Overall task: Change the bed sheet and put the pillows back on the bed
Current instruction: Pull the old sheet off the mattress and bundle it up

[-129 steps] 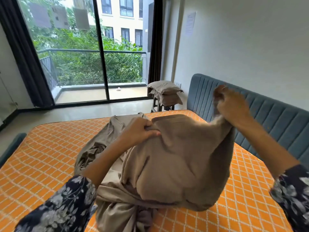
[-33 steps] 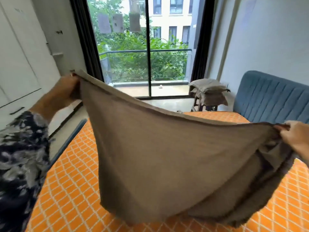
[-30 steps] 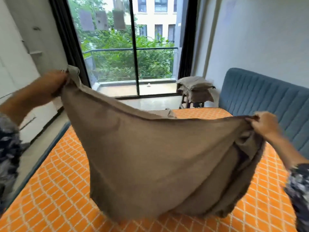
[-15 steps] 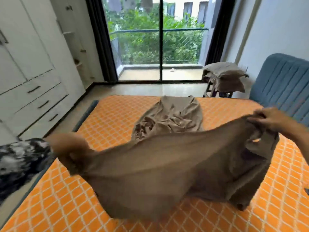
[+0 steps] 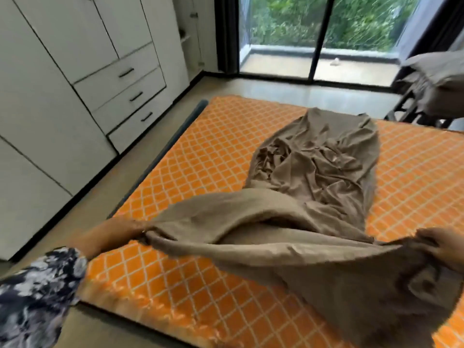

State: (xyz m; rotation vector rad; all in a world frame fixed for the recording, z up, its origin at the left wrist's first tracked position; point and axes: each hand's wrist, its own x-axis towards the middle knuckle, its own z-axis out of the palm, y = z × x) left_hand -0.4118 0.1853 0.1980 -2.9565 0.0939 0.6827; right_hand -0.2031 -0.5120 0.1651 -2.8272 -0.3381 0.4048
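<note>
A taupe bed sheet point(image 5: 313, 172) lies partly bunched along the middle of the bare orange diamond-patterned mattress point(image 5: 213, 151). Its near edge is stretched low over the mattress between my hands. My left hand point(image 5: 135, 228) grips the sheet's edge at the left. My right hand point(image 5: 444, 244) grips the edge at the right, with loose cloth hanging below it. Taupe pillows point(image 5: 437, 79) are stacked on a dark stool at the upper right, off the bed.
White wardrobe doors and drawers point(image 5: 120, 79) line the left wall, with a strip of floor point(image 5: 120, 182) between them and the bed. A glass balcony door point(image 5: 319, 38) stands beyond the bed's far edge.
I have spread the sheet wide between both hands, then brought it down from chest height to just over the mattress. My view has tilted down and left.
</note>
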